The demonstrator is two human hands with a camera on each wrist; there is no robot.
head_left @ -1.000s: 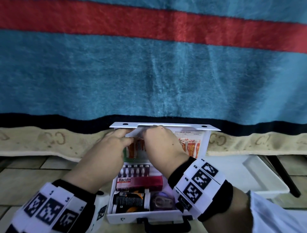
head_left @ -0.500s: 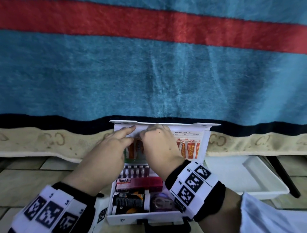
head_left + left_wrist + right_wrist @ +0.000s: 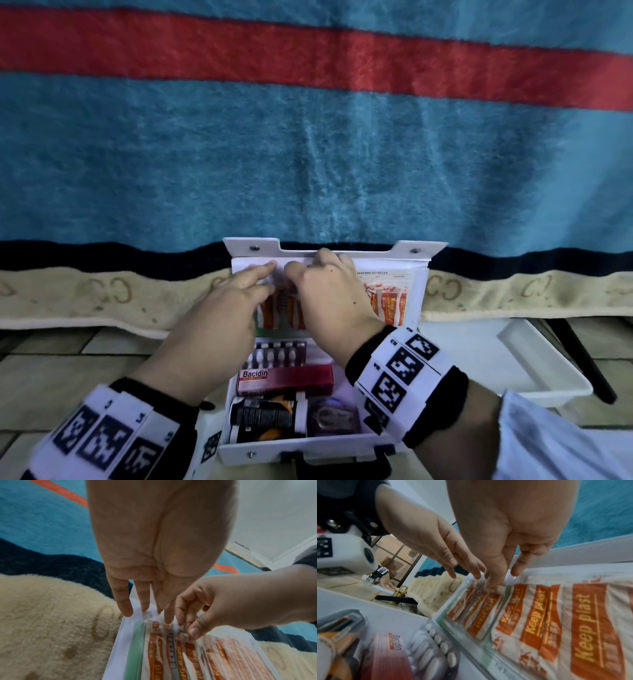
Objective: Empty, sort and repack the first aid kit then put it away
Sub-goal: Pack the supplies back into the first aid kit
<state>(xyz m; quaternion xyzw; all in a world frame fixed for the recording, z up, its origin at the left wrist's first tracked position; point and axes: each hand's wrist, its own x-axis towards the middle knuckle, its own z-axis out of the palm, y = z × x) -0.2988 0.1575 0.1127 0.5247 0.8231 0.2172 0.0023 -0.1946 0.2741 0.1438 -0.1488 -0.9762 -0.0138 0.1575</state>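
An open white first aid kit (image 3: pixel 301 448) sits before a blue blanket (image 3: pixel 308 154). Inside its raised lid, the left hand (image 3: pixel 219 318) presses flat, steadying plaster sachets (image 3: pixel 537 616) while the right hand (image 3: pixel 329 291) pinches one to extract.

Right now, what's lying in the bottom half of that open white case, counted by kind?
Blister strip of tablets: 1
Red Bacidin box: 1
Dark-labelled bottles: 2, the nearer one partly hidden
Purplish see-through packet: 1
Total: 5
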